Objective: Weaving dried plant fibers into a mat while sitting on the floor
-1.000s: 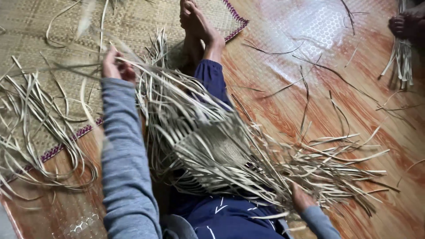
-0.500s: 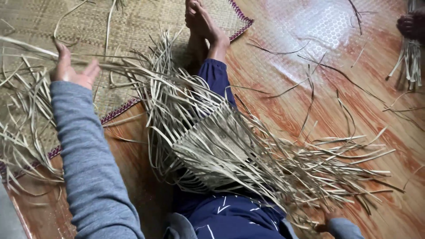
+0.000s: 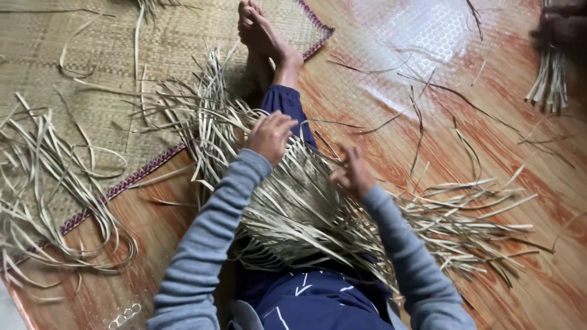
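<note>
Down on the person's lap lies a half-woven piece of pale straw (image 3: pixel 306 201), its loose strips fanning out to both sides over dark blue trousers (image 3: pixel 306 299). Left hand (image 3: pixel 269 135) rests on the upper edge of the weave, fingers curled down into the strips; whether they pinch one cannot be told. Right hand (image 3: pixel 351 174) sits on the weave's right side, fingers spread and bent, tips among the strips, nothing clearly gripped. Both arms wear grey sleeves (image 3: pixel 208 244). Beyond the weave, bare feet (image 3: pixel 260 33) stretch onto a woven mat (image 3: pixel 92 67) with a purple border. Left of the weave, loose straw strips (image 3: pixel 49 183) curl across the mat's edge. Right of the weave is an orange patterned floor (image 3: pixel 489 140), and far off a straw bundle (image 3: pixel 547 82).
</note>
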